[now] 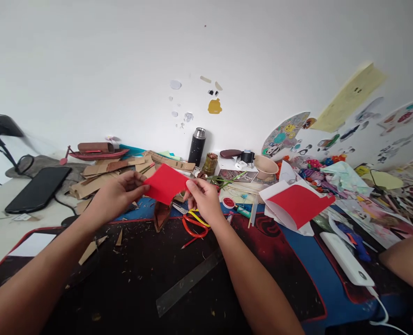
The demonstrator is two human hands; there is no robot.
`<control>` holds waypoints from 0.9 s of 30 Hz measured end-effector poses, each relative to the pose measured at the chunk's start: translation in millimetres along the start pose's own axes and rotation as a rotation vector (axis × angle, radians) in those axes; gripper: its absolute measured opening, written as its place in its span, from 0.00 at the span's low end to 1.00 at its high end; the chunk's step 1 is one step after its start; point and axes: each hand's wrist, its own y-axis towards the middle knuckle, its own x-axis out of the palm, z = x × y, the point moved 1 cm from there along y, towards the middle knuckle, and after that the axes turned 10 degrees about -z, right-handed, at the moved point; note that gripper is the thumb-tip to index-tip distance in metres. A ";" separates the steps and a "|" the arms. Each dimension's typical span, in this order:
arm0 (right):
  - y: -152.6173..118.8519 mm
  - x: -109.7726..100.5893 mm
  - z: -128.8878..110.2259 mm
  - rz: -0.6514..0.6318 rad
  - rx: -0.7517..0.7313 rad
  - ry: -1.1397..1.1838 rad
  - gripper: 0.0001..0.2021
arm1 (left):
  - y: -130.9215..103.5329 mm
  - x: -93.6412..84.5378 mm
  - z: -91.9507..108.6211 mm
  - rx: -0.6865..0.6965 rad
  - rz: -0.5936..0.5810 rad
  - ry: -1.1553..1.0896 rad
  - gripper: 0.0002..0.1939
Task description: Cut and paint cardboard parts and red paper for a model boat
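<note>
A small sheet of red paper (166, 183) is held up between my two hands above the desk mat. My left hand (123, 193) pinches its left edge between thumb and fingers. At its right edge, my right hand (203, 197) grips the paper the same way. Just below the sheet is a brown folded piece (162, 215), partly hidden by it. Scissors with red and yellow handles (195, 225) lie under my right hand. A flat ruler (185, 284) rests on the dark desk mat (123, 288) nearer to me.
Cardboard scraps (95, 179) and a brown model boat (98, 151) are at the back left, near a phone (38, 190). A black thermos (196, 146) stands by the wall. More red paper (299, 204) and a white power strip (348, 258) lie right, near another person's arm (407, 260).
</note>
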 end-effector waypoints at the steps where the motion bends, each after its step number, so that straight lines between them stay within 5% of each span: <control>1: 4.1 0.8 0.4 0.011 -0.010 0.043 0.26 | -1.5 2.8 -1.6 -0.018 0.029 -0.094 0.20; 8: 9.8 11.1 28.3 -0.009 -0.031 0.075 0.24 | -6.4 25.5 -16.4 -0.014 0.046 -0.292 0.24; 14: 3.2 -4.8 41.0 0.033 -0.003 0.046 0.23 | -6.8 29.1 -27.9 -0.016 0.106 -0.312 0.25; 27: 4.1 0.6 60.8 -0.083 0.044 -0.246 0.15 | -11.0 23.5 -27.4 0.011 0.065 0.016 0.24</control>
